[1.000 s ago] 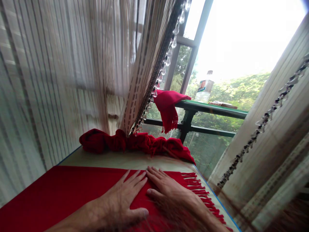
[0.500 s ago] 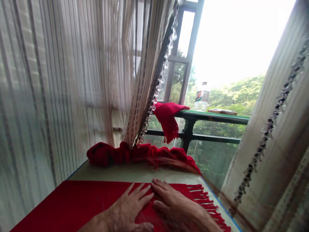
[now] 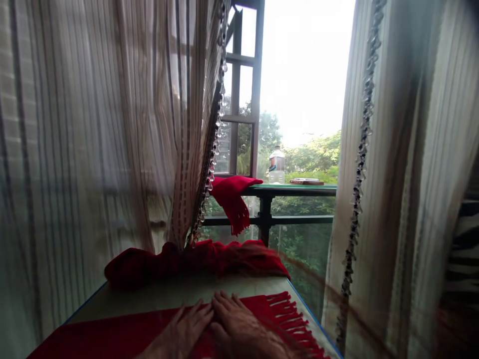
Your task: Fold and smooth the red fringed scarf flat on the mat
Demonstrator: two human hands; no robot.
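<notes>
A red scarf (image 3: 112, 333) with a fringed right end lies spread over the pale table top (image 3: 157, 298). My left hand (image 3: 185, 326) rests flat on the scarf, fingers stretched forward. Beside it my right hand (image 3: 235, 321) also lies flat near the scarf's far edge, close to the fringe (image 3: 290, 314). The fingertips of both hands are close together, and neither hand grips anything. Past them, bunched red cloth (image 3: 224, 257) lies along the far end of the table.
Another fringed red scarf (image 3: 234, 199) hangs over the green railing (image 3: 307, 191). On the sill stand a plastic bottle (image 3: 277, 164) and a flat brown object (image 3: 305, 181). Striped curtains (image 3: 123, 124) with bead trim hang on both sides of the open window.
The view has turned, so the window and table sit further left and lower. Both hands stay flat on the scarf; their fingertips have come closer together, and the left fingers are less spread.
</notes>
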